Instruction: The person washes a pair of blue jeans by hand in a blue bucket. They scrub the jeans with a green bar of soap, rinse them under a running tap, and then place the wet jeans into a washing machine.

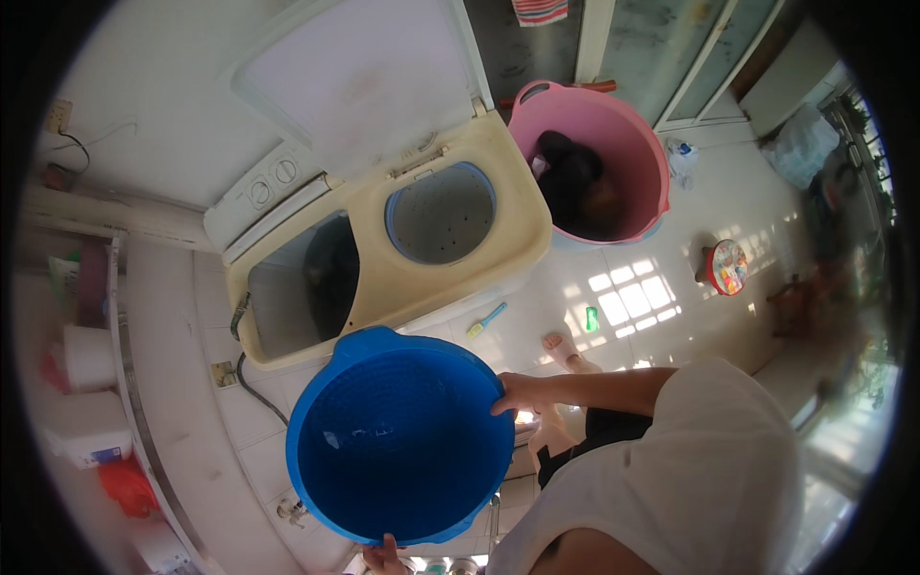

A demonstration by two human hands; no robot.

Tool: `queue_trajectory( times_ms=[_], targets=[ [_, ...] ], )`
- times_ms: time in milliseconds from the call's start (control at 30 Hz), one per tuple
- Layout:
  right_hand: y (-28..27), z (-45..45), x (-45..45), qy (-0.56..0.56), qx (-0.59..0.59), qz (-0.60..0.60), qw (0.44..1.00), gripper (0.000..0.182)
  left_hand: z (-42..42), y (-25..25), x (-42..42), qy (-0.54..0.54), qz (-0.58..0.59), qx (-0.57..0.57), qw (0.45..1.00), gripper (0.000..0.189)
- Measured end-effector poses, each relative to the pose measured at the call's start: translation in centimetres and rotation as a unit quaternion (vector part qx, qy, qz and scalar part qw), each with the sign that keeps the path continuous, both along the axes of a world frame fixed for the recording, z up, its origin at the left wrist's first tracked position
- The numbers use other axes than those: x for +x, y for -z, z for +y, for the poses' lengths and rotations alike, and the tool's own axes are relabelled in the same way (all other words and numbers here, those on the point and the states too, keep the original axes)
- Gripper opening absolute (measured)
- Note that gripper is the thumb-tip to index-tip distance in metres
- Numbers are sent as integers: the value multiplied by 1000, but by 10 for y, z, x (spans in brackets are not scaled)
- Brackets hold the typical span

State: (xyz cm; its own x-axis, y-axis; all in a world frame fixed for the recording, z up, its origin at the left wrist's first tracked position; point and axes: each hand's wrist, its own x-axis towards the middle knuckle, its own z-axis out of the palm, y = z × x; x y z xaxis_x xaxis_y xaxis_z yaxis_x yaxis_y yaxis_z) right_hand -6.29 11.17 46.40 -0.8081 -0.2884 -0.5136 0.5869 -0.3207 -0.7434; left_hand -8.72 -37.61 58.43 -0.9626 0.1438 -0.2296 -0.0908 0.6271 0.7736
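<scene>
A large blue plastic tub (402, 445) is held between my two hands, tipped so that I see into it. Bright glints show on its inner wall, and I see no clothes inside. My right hand (525, 395) grips the rim on one side. At the bottom edge of the view, my left hand (387, 557) has its thumb over the opposite rim. Just beyond the tub stands a cream twin-tub washing machine (374, 287) with its lid (359, 79) raised. Dark cloth (332, 266) lies in its wash compartment. The perforated spin basket (442, 215) is uncovered.
A pink tub (632, 165) holding dark clothes (568, 172) stands beside the machine. On the tiled floor lie a blue-handled brush (489, 320) and a green object (591, 318). A small red-rimmed stool (729, 267) is farther off. A ledge (165, 402) and wall tap (291, 512) flank the tub.
</scene>
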Motion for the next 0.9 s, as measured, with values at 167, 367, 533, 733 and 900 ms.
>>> queue_trajectory(
  times_ms=[167, 367, 533, 733, 900],
  targets=[
    [-76, 94, 34, 112, 63, 75, 989, 52, 167, -77, -14, -143, 147, 198, 958, 55],
    [-110, 245, 110, 348, 0, 77, 934, 49, 264, -93, -45, 25, -64, 234, 970, 17],
    [-100, 343, 195, 529, 63, 44, 845, 59, 234, -7, -14, -18, -153, 29, 988, 12],
    [-27, 420, 207, 585, -28, -22, 810, 41, 156, 114, 101, -12, -224, -67, 972, 12],
    [20, 452, 206, 562, 11, -69, 824, 42, 131, 149, 173, -89, -316, -46, 943, 14]
  ],
)
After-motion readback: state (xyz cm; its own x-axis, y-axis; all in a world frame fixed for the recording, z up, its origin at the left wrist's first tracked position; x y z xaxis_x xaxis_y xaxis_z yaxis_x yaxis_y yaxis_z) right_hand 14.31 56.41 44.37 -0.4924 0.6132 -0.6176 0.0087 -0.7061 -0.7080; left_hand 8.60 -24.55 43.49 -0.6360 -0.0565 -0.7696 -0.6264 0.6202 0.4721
